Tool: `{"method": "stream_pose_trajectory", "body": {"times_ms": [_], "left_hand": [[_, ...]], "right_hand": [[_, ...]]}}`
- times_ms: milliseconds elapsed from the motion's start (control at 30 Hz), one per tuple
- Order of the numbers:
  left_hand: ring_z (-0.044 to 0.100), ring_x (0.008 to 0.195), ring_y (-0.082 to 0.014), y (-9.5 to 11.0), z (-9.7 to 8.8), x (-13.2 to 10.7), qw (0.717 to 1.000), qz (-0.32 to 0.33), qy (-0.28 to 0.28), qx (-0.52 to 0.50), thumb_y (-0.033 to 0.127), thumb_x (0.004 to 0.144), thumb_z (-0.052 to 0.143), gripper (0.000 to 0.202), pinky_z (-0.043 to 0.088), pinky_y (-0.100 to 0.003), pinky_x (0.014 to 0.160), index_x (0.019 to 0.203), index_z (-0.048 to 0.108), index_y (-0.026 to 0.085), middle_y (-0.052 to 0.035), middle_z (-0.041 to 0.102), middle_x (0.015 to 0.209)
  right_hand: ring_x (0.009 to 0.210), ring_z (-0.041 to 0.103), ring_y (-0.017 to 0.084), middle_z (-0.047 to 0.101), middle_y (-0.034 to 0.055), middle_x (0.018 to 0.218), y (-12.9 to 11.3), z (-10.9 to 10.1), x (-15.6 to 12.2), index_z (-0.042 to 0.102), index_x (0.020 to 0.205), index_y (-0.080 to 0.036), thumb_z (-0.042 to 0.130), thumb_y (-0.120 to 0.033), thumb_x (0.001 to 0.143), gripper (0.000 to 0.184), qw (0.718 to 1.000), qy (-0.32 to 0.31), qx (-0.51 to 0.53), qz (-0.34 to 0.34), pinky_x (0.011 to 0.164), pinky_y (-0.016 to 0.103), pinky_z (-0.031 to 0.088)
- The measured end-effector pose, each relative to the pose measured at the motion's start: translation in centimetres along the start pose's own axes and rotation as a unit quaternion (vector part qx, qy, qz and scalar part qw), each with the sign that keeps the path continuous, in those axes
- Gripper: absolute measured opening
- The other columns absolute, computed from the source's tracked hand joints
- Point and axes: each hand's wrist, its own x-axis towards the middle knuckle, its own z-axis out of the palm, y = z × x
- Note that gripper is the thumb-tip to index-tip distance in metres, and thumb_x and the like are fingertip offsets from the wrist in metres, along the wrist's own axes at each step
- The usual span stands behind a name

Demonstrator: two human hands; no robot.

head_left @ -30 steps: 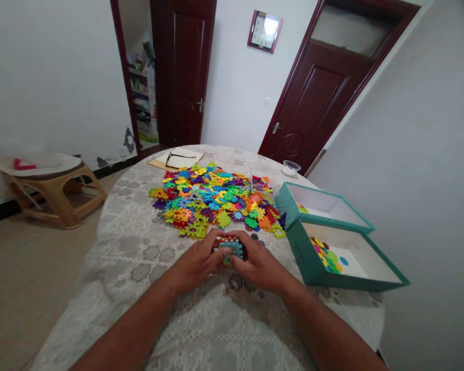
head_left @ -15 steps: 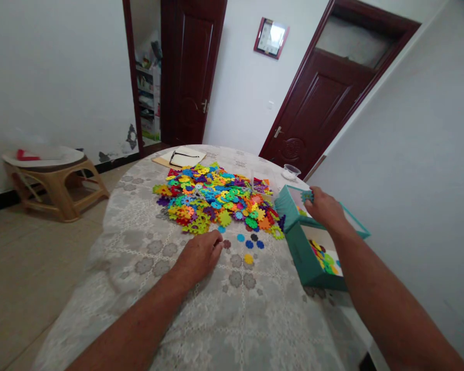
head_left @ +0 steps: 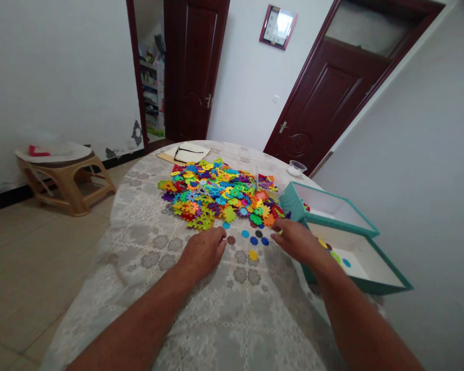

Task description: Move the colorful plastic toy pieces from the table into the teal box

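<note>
A big heap of colourful toothed plastic pieces (head_left: pixel 220 198) lies on the round table's lace cloth (head_left: pixel 232 309). In front of it are several loose small discs (head_left: pixel 251 240), blue, yellow and dark. My left hand (head_left: pixel 204 251) rests on the cloth at the heap's near edge. Its fingers are curled under, with nothing visible in them. My right hand (head_left: pixel 296 240) lies low just right of the discs, fingers stretched towards them and holding nothing. It is beside the near teal box (head_left: pixel 386 282).
Two open teal boxes stand at the right table edge. The far box (head_left: pixel 334 220) and the near one each hold a few coloured pieces. Glasses on a notebook (head_left: pixel 185 152) and a small clear bowl (head_left: pixel 296 167) sit at the back. A wooden stool (head_left: pixel 64 175) stands on the floor to the left.
My right hand carried the joined teal piece from the table middle to the far box, then came back empty to the loose discs. My left hand stayed put by the heap.
</note>
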Motion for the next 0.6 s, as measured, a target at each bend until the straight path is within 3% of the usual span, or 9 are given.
{"method": "stream_pose_trajectory", "body": {"times_ms": [67,200,400,600], "left_hand": [[0.067,0.092,-0.0205,-0.2,0.2,0.0,1.000,0.012,-0.005,-0.002,0.025,0.100,0.052,0.013,0.043,-0.031,0.079,0.103,0.064,0.021,-0.0060,0.073,0.101],[0.067,0.093,-0.0206,-0.3,0.5,0.0,1.000,0.022,-0.010,-0.005,0.023,0.100,0.052,0.013,0.044,-0.031,0.080,0.104,0.064,0.022,-0.0057,0.073,0.102],[0.067,0.096,-0.0213,-0.1,0.4,0.1,0.999,0.038,-0.019,0.002,0.022,0.099,0.053,0.014,0.046,-0.031,0.083,0.104,0.066,0.022,-0.0055,0.073,0.103],[0.067,0.097,-0.0221,0.0,0.5,0.0,0.999,0.046,-0.024,0.009,0.024,0.099,0.051,0.015,0.047,-0.033,0.082,0.103,0.066,0.021,-0.0065,0.073,0.104]], "right_hand": [[0.099,0.068,0.024,0.075,0.0127,0.112,-1.1,2.2,0.0,0.071,0.109,-0.019,0.062,-0.031,0.093,0.023,0.999,-0.043,-0.004,0.023,0.079,0.030,0.042],[0.097,0.067,0.024,0.074,0.0140,0.107,-0.9,4.5,0.7,0.071,0.102,-0.017,0.062,-0.028,0.090,0.019,0.996,-0.058,0.004,0.062,0.075,0.030,0.039],[0.083,0.061,0.018,0.071,0.0055,0.093,0.5,5.0,1.3,0.064,0.094,-0.018,0.065,-0.020,0.083,0.011,0.990,-0.051,0.119,0.047,0.067,0.026,0.035],[0.076,0.058,0.015,0.066,-0.0003,0.083,-0.2,5.3,1.3,0.060,0.086,-0.020,0.062,-0.018,0.084,0.004,0.975,-0.040,0.219,-0.004,0.064,0.024,0.034]]}}
